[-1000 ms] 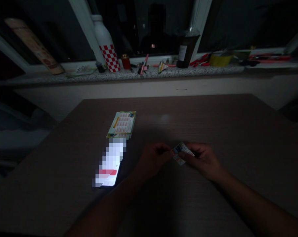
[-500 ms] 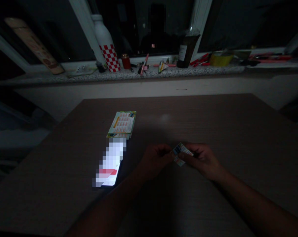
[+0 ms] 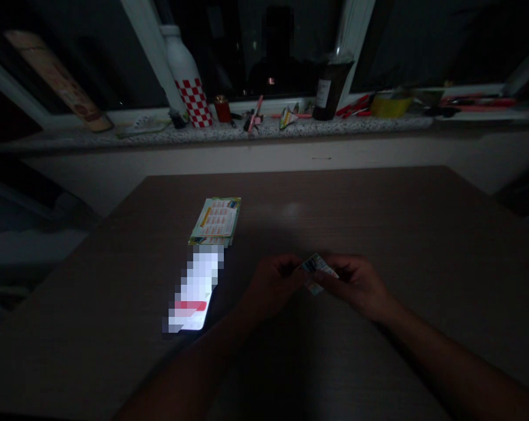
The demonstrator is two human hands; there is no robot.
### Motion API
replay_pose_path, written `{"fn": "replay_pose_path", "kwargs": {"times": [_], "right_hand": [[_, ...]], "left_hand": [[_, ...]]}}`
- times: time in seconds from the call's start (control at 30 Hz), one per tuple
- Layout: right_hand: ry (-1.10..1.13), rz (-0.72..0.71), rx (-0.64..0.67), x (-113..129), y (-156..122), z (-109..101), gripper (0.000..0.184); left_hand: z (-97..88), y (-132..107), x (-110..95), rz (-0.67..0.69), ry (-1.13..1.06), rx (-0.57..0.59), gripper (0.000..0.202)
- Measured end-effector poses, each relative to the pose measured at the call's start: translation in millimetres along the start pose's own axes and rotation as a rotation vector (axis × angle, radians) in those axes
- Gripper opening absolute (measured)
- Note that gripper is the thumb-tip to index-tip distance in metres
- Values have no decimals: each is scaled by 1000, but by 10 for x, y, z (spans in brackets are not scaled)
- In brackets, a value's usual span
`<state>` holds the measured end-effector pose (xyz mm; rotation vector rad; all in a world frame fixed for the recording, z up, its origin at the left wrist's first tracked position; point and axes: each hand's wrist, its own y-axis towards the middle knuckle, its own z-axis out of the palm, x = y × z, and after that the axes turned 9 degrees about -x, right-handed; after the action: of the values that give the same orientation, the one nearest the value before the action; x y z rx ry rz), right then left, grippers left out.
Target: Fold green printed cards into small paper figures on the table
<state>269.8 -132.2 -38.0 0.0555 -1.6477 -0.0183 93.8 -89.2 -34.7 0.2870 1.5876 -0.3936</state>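
Observation:
Between my two hands is a small folded piece of printed paper [image 3: 320, 266], held just above the table. My right hand [image 3: 360, 286] pinches it with the thumb on top and the fingers behind. My left hand [image 3: 275, 286] is closed on its left corner, with fingertips partly hidden in the dim light. A stack of printed paper sheets [image 3: 215, 219] in similar colours lies farther off to the left. Nearer me, just below that stack, rests a phone [image 3: 196, 292] with its screen lit and blurred out.
The brown table [image 3: 378, 210] reaches to the wall under a window. On the stone sill [image 3: 150, 137] stand a white bottle with red checks [image 3: 194, 99], a red jar [image 3: 222, 109], a dark cup [image 3: 328, 90], a folded paper piece [image 3: 287, 118] and a yellow tape roll [image 3: 390, 106].
The folded paper has shifted slightly left and tilted between my fingers. My hands stay nearly in place, both still gripping it. The stack and phone lie as before.

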Motion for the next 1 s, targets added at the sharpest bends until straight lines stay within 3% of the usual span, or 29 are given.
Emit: {"fn": "replay_pose_path", "kwargs": {"times": [0.17,0.33,0.63,1.0], "right_hand": [[-34,-9,-57,10,0,-2,26],[13,8,-10,-3,1,-8,26],[25,24,-39,-8,9,-34,23],[56,20,-49,-48,22,-26,20]], "left_hand": [[3,-8,38,11,51,22,21],[8,5,47,-1,-21,70,22],[-39,41,40,-38,-28,-41,17],[-12,15,22,-20,24,13,25]]}}
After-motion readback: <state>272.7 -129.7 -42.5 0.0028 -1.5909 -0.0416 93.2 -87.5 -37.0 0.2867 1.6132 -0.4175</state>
